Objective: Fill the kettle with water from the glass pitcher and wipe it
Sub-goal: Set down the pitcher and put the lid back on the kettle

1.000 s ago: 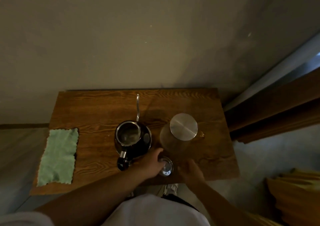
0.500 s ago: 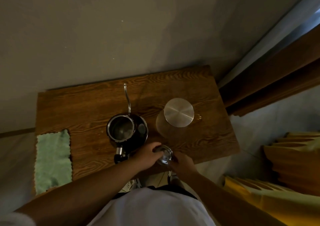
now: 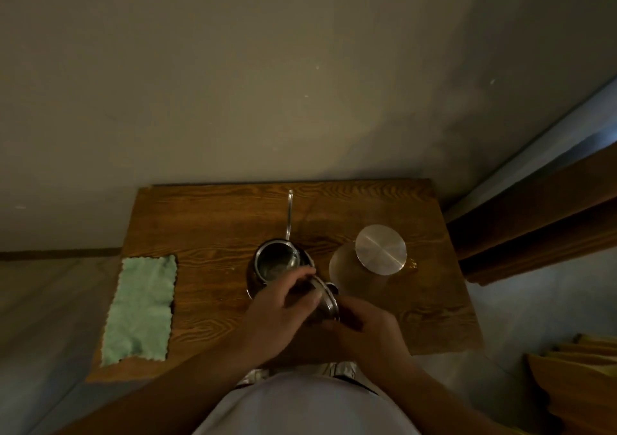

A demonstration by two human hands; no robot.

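I see the kettle (image 3: 277, 262) standing open-mouthed near the middle of the wooden counter (image 3: 207, 227), its thin gooseneck spout (image 3: 289, 213) pointing away toward the wall. Its round metal lid (image 3: 325, 299) is off the kettle, tilted on edge just in front of and to the right of the opening, pinched between both hands. My left hand (image 3: 278, 304) curls its fingers over the lid's near side, and the right hand (image 3: 365, 326) closes on the lid from the other side (the dim light blurs the fingertips). The glass pitcher (image 3: 359, 272) stands just right of the kettle, capped by a flat metal disc (image 3: 381, 249). A light green cloth (image 3: 140, 306) lies flat along the counter's left end, well apart from the kettle. A grey wall rises behind the counter.
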